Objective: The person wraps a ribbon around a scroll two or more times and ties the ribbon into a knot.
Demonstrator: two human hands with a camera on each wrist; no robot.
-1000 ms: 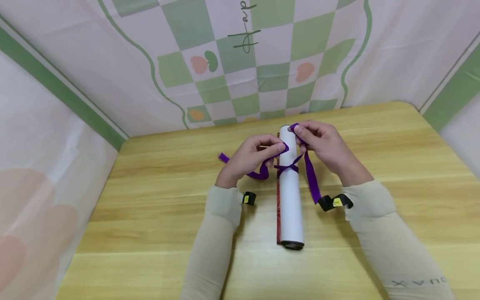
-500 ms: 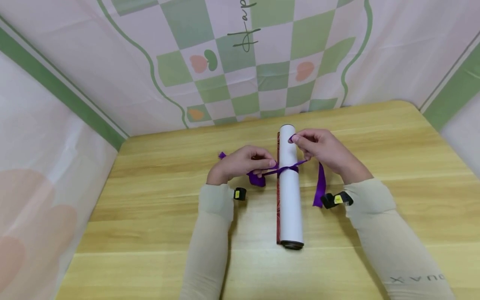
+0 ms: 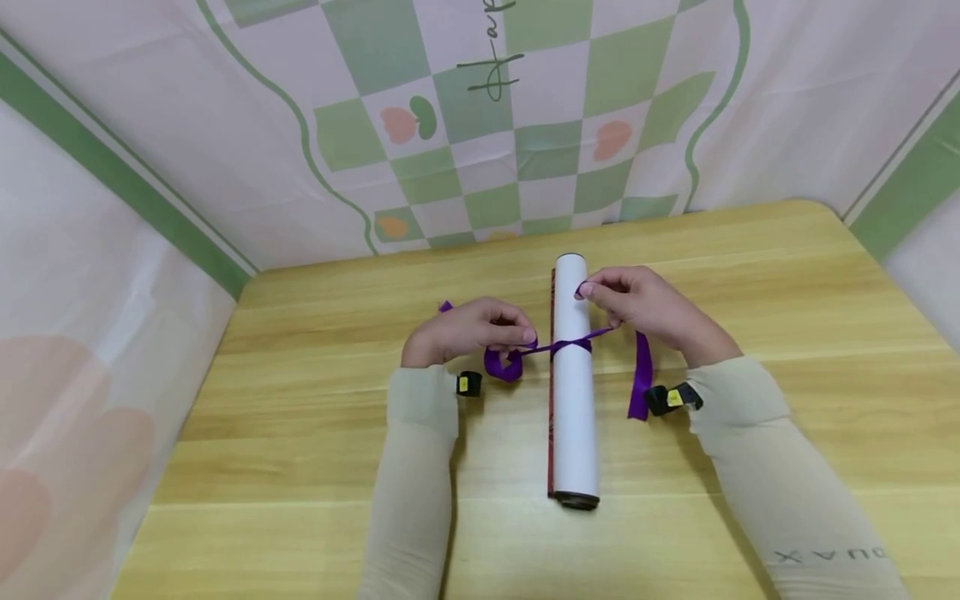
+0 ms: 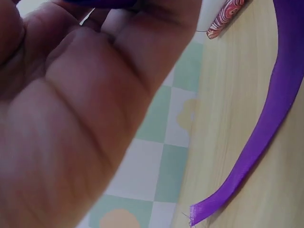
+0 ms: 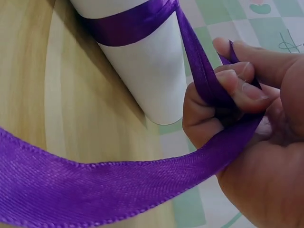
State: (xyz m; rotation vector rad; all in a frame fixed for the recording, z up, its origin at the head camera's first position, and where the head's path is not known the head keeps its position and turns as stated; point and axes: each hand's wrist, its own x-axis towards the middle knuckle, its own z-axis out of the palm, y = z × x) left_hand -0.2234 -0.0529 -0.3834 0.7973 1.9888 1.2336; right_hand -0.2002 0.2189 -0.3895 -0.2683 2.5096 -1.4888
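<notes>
Head view, near to far: a pale left sleeve (image 3: pixel 412 483) and a pale right sleeve (image 3: pixel 780 475) reach up from the lower edge, dark lettering on the latter. Inboard of the cuffs: left wrist unit (image 3: pixel 469 383) and right wrist unit (image 3: pixel 672 398), both black with a yellow label. White roll (image 3: pixel 575 425) lies lengthwise between the arms, dark at its near end; a red patterned strip (image 3: pixel 551 417) runs along its left side. Purple ribbon (image 3: pixel 572 345) circles the roll around mid-length, crossing on top, its two sides drawn outward. Left hand (image 3: pixel 476 327), left of the roll: grip pinching ribbon between thumb and fingers, a loop hanging beneath; left wrist view shows a frayed tail end. Right hand (image 3: pixel 645 304), right of the roll's far half: grip pinching a ribbon fold at thumb and fingertip, other fingers curled round the strand (right wrist view); a tail hangs below. Wood-grain worktop (image 3: pixel 300 433) extends beneath. Beyond its far edge, cloth backdrop (image 3: pixel 480 179) with green-and-white checks, coral shapes and partial lettering.
</notes>
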